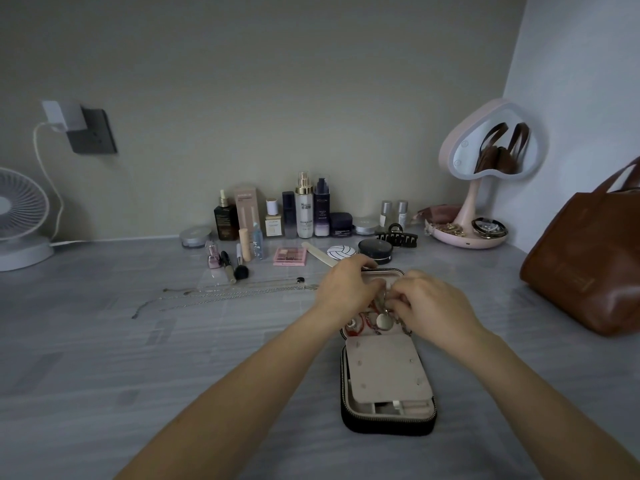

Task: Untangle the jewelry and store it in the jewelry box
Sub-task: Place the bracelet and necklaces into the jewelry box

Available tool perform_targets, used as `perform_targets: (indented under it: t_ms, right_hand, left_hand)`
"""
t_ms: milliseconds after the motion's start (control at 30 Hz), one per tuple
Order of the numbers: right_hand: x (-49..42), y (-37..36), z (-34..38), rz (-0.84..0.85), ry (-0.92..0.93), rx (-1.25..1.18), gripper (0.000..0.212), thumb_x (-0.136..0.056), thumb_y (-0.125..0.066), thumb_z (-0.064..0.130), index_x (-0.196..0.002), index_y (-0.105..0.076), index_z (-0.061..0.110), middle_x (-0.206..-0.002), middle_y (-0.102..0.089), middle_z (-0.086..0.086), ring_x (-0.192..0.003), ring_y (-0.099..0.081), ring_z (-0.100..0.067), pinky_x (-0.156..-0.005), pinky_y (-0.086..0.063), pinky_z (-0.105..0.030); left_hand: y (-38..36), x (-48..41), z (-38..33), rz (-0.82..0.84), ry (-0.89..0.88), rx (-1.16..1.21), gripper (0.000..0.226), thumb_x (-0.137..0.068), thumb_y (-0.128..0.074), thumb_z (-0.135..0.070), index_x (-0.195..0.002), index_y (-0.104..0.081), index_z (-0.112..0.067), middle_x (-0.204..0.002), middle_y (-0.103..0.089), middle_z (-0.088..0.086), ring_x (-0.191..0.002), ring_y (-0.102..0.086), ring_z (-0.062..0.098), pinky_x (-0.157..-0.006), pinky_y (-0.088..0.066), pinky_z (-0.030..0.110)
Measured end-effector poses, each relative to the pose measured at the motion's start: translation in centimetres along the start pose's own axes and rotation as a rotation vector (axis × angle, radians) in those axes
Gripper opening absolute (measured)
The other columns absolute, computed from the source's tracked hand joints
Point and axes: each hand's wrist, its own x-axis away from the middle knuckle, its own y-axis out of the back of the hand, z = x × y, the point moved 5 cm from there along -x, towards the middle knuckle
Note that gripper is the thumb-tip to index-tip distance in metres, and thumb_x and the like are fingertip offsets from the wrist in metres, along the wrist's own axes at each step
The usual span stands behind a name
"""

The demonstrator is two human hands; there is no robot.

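Both hands are bunched right over the far half of the open box, so that's where I'm parked. My right hand has its fingertips curled in and pinching at the tangle, a knot of chain with a round silver disc hanging off it and some red cord underneath. My left hand is curled in from the other side, fingers pressed together on the same clump, though I can't quite see what each finger has hold of. The two hands are nearly touching, with the knot between them and just below the fingertips.

What matters for the next pull, I reckon: the tangle sits dead centre between both hands, so neither is really nearer. It trails toward me, down toward the beige flap that covers the near half of the box. So teasing strands apart sideways, left and right, looks like the way, not toward me.

Further out, a few chains lie stretched on the table to the left, long axis running left-right, well clear of the box. Those look already freed but not yet stored.
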Motion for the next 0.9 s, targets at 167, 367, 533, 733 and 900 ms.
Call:
perform_targets:
  t_ms: [167,367,533,733,900]
  right_hand:
    - [-0.8,0.3,-1.0,-0.042,-0.063,-0.174,0.013,-0.086,-0.057,0.028,-0.086,-0.064,0.018,-0.085,-0.048,0.004,-0.084,-0.056,-0.019,-0.070,-0.045,-0.033]
    - [-1.3,0.0,-1.6,-0.029,-0.123,-0.290,0.010,-0.084,-0.060,0.027,-0.076,-0.062,0.022,-0.078,-0.057,0.001,-0.077,-0.055,-0.018,-0.069,-0.046,-0.034]
    - [-1.4,0.2,-1.4,-0.018,-0.133,-0.400,0.012,-0.086,-0.059,0.026,-0.079,-0.065,0.019,-0.064,-0.056,0.012,-0.066,-0.054,-0.010,-0.064,-0.042,-0.027]
    - [-0.9,0.3,-1.7,0.009,-0.124,-0.313,0.013,-0.084,-0.060,0.028,-0.077,-0.067,0.020,-0.073,-0.065,0.003,-0.075,-0.061,-0.018,-0.070,-0.051,-0.038]
    - [0.2,-0.1,-0.8,0.173,-0.117,-0.105,0.012,-0.079,-0.060,0.029,-0.089,-0.065,0.030,-0.082,-0.060,0.007,-0.090,-0.059,-0.019,-0.071,-0.047,-0.030]
  left_hand:
    - [0.0,0.5,-0.4,0.008,-0.190,0.150,0.011,-0.086,-0.058,-0.019,-0.095,-0.063,-0.018,-0.109,-0.057,0.003,-0.110,-0.049,0.017,-0.097,-0.040,0.029]
    - [-0.3,1.0,-0.3,0.148,-0.180,0.117,0.020,-0.075,-0.065,-0.017,-0.094,-0.067,-0.018,-0.126,-0.047,0.006,-0.132,-0.032,0.018,-0.106,-0.036,0.036]
    - [0.0,1.5,-0.7,0.102,-0.205,-0.024,0.015,-0.078,-0.067,-0.024,-0.082,-0.068,-0.010,-0.130,-0.049,0.007,-0.129,-0.033,0.020,-0.103,-0.035,0.036]
    - [0.1,1.4,-0.5,0.127,-0.170,0.033,0.008,-0.078,-0.063,-0.020,-0.077,-0.070,-0.015,-0.123,-0.055,0.005,-0.132,-0.034,0.012,-0.102,-0.039,0.034]
    - [0.6,1.8,-0.8,0.171,-0.199,-0.001,0.017,-0.083,-0.060,-0.017,-0.088,-0.072,-0.006,-0.130,-0.049,0.002,-0.133,-0.030,0.011,-0.099,-0.030,0.021]
